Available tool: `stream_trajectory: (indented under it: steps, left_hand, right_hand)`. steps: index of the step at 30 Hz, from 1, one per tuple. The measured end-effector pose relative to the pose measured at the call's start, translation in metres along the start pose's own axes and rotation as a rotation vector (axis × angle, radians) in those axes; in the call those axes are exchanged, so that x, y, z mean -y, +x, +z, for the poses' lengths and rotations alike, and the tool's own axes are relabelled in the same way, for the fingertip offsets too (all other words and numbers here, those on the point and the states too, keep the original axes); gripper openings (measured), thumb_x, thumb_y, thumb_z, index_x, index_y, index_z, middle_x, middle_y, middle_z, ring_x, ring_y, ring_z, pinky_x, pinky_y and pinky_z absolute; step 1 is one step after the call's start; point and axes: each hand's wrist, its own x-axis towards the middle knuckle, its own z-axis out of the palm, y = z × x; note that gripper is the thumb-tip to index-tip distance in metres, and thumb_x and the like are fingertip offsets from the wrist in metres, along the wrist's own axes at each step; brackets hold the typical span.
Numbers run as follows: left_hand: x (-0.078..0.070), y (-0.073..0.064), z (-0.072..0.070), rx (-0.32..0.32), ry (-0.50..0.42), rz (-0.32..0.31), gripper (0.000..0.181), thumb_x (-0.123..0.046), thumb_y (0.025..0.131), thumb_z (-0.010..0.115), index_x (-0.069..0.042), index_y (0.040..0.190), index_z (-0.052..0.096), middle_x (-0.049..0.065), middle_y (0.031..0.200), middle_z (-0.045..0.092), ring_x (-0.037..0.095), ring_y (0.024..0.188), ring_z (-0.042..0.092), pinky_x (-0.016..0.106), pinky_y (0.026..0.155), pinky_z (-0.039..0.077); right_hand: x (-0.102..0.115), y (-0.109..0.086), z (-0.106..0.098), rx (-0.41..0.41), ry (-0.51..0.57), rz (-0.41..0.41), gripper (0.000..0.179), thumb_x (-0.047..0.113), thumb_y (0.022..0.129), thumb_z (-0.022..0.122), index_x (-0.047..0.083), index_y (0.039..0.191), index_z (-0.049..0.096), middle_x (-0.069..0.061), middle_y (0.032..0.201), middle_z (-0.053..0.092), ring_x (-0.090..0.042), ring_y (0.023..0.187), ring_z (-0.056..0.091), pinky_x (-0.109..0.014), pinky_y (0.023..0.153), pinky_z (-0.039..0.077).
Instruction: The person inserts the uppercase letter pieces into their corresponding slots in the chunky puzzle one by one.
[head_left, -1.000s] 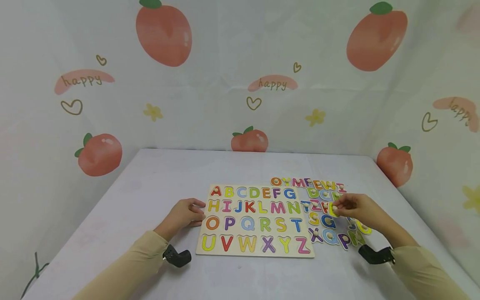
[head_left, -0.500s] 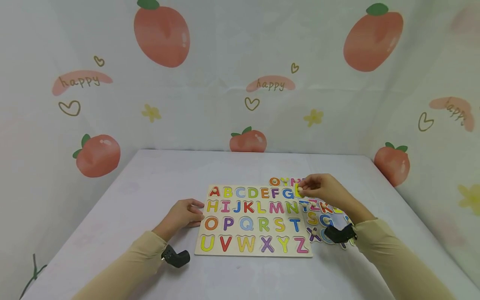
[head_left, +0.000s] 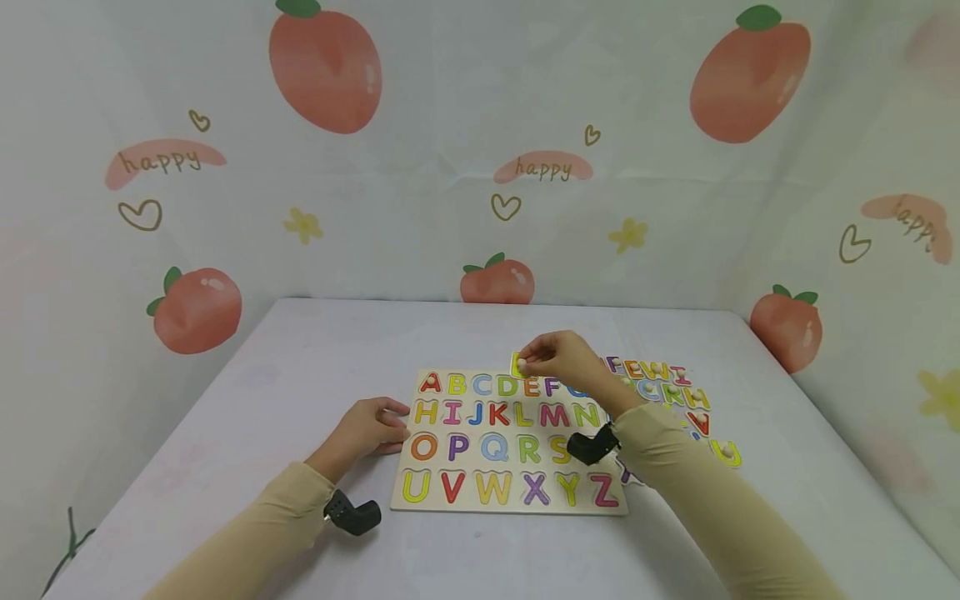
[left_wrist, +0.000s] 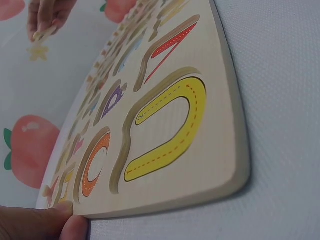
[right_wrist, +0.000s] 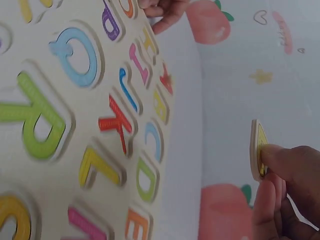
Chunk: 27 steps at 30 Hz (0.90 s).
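My left hand (head_left: pixel 367 429) holds the left edge of a wooden alphabet puzzle board (head_left: pixel 510 508); in the left wrist view its fingertips (left_wrist: pixel 62 207) are at that edge. Over the board's far edge, my right hand (head_left: pixel 562 354) pinches a yellow letter puzzle piece (head_left: pixel 517 365) by its knob. The right wrist view shows this piece (right_wrist: pixel 256 150) nearly side-on, raised off the table, so its letter cannot be told. A red A piece (head_left: pixel 430 382) with a knob sits in the board's top left slot. Printed letters fill the other visible slots.
Loose letter pieces (head_left: pixel 675 393) with knobs lie right of the board, partly hidden by the right forearm. A white cloth covers the table (head_left: pixel 337 333). A fruit-printed curtain (head_left: pixel 420 208) stands behind it.
My right hand has lifted the yellow letter piece from the loose pieces and carried it left to the board's far edge. My left hand has stayed at the board's left edge.
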Motion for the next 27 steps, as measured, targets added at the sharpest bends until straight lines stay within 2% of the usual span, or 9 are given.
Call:
stream_trajectory:
  steps: [3, 8, 14, 19, 27]
  left_hand:
    - [-0.001, -0.002, 0.000, 0.003, 0.004, 0.003, 0.042, 0.000, 0.082, 0.073, 0.000, 0.121, 0.060, 0.010, 0.090, 0.063, 0.015, 0.071, 0.062, 0.026, 0.063, 0.059]
    - [-0.001, -0.004, 0.000, 0.008, 0.005, 0.013, 0.040, 0.000, 0.082, 0.072, 0.001, 0.120, 0.060, 0.010, 0.089, 0.063, 0.015, 0.071, 0.062, 0.027, 0.064, 0.059]
    - [-0.001, -0.003, 0.000, 0.005, 0.003, 0.012, 0.040, -0.001, 0.082, 0.072, 0.000, 0.120, 0.060, 0.010, 0.089, 0.064, 0.015, 0.071, 0.062, 0.026, 0.064, 0.059]
    - [0.000, -0.002, 0.000, 0.003, 0.001, 0.014, 0.040, -0.001, 0.082, 0.072, 0.000, 0.120, 0.060, 0.010, 0.089, 0.064, 0.015, 0.071, 0.062, 0.026, 0.064, 0.059]
    - [0.001, -0.002, 0.000, 0.010, -0.011, 0.020, 0.039, 0.000, 0.083, 0.072, 0.001, 0.120, 0.060, 0.011, 0.089, 0.063, 0.015, 0.072, 0.063, 0.026, 0.064, 0.059]
  right_hand:
    - [0.006, 0.010, 0.016, -0.010, -0.001, 0.005, 0.017, 0.018, 0.086, 0.074, 0.007, 0.099, 0.071, -0.004, 0.089, 0.069, -0.016, 0.080, 0.061, -0.026, 0.075, 0.053]
    - [0.010, 0.024, 0.043, -0.029, 0.035, 0.023, 0.015, 0.017, 0.084, 0.075, 0.008, 0.096, 0.072, -0.003, 0.086, 0.069, -0.014, 0.078, 0.061, -0.023, 0.071, 0.050]
    - [0.009, 0.039, 0.069, -0.032, 0.019, 0.016, 0.012, 0.014, 0.084, 0.076, 0.007, 0.094, 0.073, -0.002, 0.084, 0.069, -0.012, 0.075, 0.059, -0.020, 0.066, 0.048]
    - [0.010, 0.049, 0.084, -0.028, 0.020, 0.013, 0.013, 0.013, 0.082, 0.077, 0.006, 0.093, 0.072, -0.002, 0.083, 0.068, -0.011, 0.074, 0.058, -0.019, 0.067, 0.049]
    - [0.012, 0.055, 0.098, -0.031, 0.015, 0.052, 0.010, 0.010, 0.082, 0.076, 0.006, 0.091, 0.072, -0.002, 0.079, 0.066, -0.010, 0.072, 0.054, -0.018, 0.064, 0.044]
